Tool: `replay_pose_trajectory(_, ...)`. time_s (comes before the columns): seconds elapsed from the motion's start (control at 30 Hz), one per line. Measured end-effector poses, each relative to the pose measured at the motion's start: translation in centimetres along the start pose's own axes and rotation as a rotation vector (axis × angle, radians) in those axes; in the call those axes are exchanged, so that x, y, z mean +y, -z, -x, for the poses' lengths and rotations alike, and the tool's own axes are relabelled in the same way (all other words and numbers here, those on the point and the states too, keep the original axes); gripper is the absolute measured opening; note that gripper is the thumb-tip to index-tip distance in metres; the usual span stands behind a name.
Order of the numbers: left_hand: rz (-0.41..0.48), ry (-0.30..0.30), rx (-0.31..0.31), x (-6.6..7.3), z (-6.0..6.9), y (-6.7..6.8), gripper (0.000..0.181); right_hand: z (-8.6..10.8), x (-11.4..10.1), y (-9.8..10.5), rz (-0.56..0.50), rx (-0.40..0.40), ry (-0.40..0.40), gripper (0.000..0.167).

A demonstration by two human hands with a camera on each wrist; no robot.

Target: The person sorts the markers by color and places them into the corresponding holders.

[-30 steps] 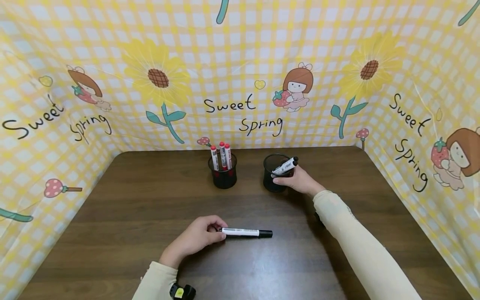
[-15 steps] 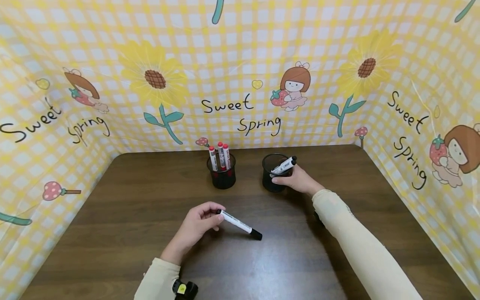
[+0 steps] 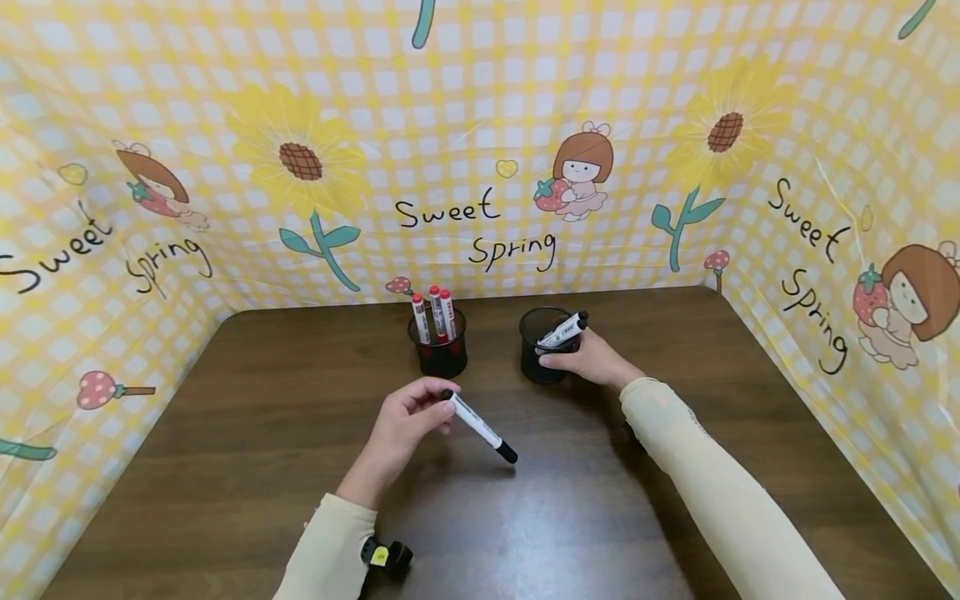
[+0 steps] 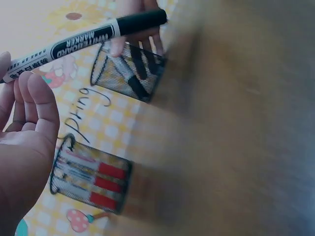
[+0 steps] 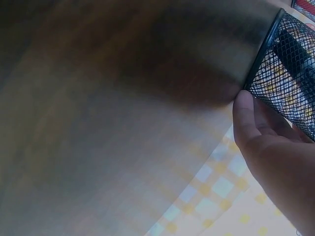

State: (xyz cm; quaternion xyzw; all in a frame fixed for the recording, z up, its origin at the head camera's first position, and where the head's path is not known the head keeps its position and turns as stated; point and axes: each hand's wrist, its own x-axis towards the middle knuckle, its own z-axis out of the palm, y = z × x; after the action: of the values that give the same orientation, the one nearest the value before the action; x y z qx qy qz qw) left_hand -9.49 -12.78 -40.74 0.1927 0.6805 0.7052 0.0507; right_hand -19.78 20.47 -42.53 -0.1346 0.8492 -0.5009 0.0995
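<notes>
My left hand pinches a white whiteboard marker by one end, above the table. The marker slants, its black cap pointing down and to the right; "WHITEBOARD MARKER" shows on the barrel in the left wrist view. With my right hand I grip the side of a black mesh pen cup, thumb at the front. White markers with black ends lean inside that cup; how many is hard to tell. In the right wrist view, fingertips touch the cup near its rim.
To the left stands a second black mesh pen cup holding three red-ended markers. Both cups are on a brown wooden table, near its back edge. A yellow checked cloth walls the back and both sides.
My left hand has lifted the marker off the table and moved it up towards the cups, tilting its capped end down. The right hand keeps its grip on the pen cup.
</notes>
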Motion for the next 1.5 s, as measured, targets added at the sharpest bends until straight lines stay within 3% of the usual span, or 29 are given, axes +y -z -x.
replay_pose_trajectory(0.17,0.011,-0.055,-0.031,1.9,-2.6,-1.1,0.019,-0.1,0.5,0.2,-0.013,0.01,0.009,0.075)
replay_pose_trajectory(0.47,-0.065,-0.128,-0.09,4.9,-8.3,-2.5,0.024,-0.5,0.6,0.2,-0.003,0.002,0.041,0.069)
replay_pose_trajectory(0.6,-0.097,-0.142,-0.081,6.0,-10.9,-3.3,0.024,-0.6,0.6,0.1,-0.007,0.002,0.051,0.062)
replay_pose_trajectory(0.7,-0.113,-0.152,-0.039,6.5,-13.0,-3.9,0.026,-0.7,0.6,0.1,-0.018,0.007,0.047,0.059)
replay_pose_trajectory(0.83,-0.134,-0.165,0.019,6.5,-15.4,-5.0,0.027,-0.9,0.6,0.2,-0.042,-0.002,0.065,0.058)
replay_pose_trajectory(0.93,-0.196,-0.168,0.015,6.0,-16.8,-5.7,0.028,-0.9,0.7,0.2,-0.058,-0.01,0.084,0.063)
replay_pose_trajectory(1.07,-0.345,-0.16,-0.02,5.1,-18.2,-6.5,0.028,-1.1,0.6,0.0,-0.064,-0.016,0.1,0.07)
replay_pose_trajectory(1.33,-0.653,-0.132,-0.124,3.3,-20.1,-8.4,0.029,-1.1,0.4,-0.2,0.006,0.013,0.048,0.074)
replay_pose_trajectory(1.5,-0.787,-0.15,-0.196,2.8,-21.0,-9.9,0.028,-0.9,0.6,-0.2,0.009,0.023,0.045,0.075)
